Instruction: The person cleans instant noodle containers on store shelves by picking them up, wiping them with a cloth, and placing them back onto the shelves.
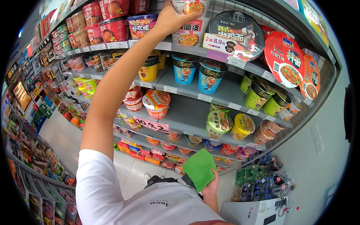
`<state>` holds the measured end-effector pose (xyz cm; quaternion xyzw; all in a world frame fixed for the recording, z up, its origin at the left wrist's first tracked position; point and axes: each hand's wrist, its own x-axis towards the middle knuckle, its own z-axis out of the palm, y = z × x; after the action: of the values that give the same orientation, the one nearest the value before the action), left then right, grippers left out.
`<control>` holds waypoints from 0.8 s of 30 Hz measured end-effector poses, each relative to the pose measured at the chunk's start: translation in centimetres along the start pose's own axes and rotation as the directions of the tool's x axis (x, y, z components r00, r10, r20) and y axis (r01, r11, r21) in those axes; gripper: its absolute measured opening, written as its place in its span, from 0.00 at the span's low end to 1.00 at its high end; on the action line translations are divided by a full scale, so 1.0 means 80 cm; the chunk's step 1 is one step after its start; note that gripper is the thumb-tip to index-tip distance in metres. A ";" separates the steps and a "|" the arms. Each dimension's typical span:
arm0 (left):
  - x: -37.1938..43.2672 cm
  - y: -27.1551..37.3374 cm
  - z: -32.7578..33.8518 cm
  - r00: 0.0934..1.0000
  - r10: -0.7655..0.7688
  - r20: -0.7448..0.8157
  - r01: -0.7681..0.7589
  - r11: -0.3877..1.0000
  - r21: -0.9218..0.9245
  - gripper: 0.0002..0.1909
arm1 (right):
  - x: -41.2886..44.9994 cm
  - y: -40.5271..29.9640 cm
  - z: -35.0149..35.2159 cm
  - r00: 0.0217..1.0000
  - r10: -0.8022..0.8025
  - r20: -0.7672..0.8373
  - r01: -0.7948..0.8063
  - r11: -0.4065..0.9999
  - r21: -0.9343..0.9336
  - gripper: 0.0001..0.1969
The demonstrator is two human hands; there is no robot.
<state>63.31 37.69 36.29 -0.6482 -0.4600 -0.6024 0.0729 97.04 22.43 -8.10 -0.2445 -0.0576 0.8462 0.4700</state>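
Observation:
My left hand [171, 20] is raised to the upper shelf, with its thumb across the front of a white instant noodle cup [189, 7]. That cup is stacked on a second white noodle cup [188, 32], and the picture's top edge cuts it off. Part of the grip lies out of sight above. Down at waist height, my right hand [211, 184] holds a green cloth [200, 168] with zigzag edges, which hangs in front of the lower shelves. Beside the stacked cups leans a large black noodle bowl [239, 36], partly behind a price card [219, 43].
Grey shelves [182, 104] hold several noodle cups, including blue cups [184, 69] and green cups [258, 94]. A red noodle bowl [284, 59] leans near the right end. Packs of bottles [261, 182] stand by a white box [253, 212] at lower right.

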 end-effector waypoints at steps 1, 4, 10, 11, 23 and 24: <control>-0.001 0.002 -0.001 1.000 -0.007 0.024 0.008 1.000 -0.028 0.23 | 0.000 -0.001 -0.001 1.000 0.009 0.011 -0.009 1.000 0.006 0.22; 0.000 -0.002 0.006 1.000 -0.002 -0.005 0.002 0.998 -0.058 0.23 | 0.000 0.000 -0.001 1.000 0.025 -0.007 -0.025 1.000 0.018 0.22; -0.002 -0.005 0.008 0.998 -0.055 -0.038 0.051 0.994 -0.095 0.34 | 0.000 0.005 0.007 1.000 0.018 -0.004 -0.018 1.000 -0.005 0.23; -0.005 -0.014 0.009 0.999 -0.047 -0.026 0.044 0.994 -0.102 0.34 | 0.000 0.005 0.008 1.000 0.008 -0.005 -0.008 1.000 0.007 0.23; -0.118 0.025 0.009 0.707 0.573 -0.415 -0.566 0.810 0.152 0.24 | 0.008 -0.001 -0.003 0.993 0.119 0.026 -0.121 0.990 0.074 0.25; -0.112 0.049 0.020 0.720 0.608 -0.336 -0.596 0.789 0.150 0.22 | 0.009 -0.001 -0.002 0.993 0.110 0.033 -0.113 0.990 0.082 0.25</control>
<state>68.48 31.94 30.08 -0.6369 -0.2116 -0.6486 0.3590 96.87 23.01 -8.45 -0.2151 -0.0149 0.8762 0.4310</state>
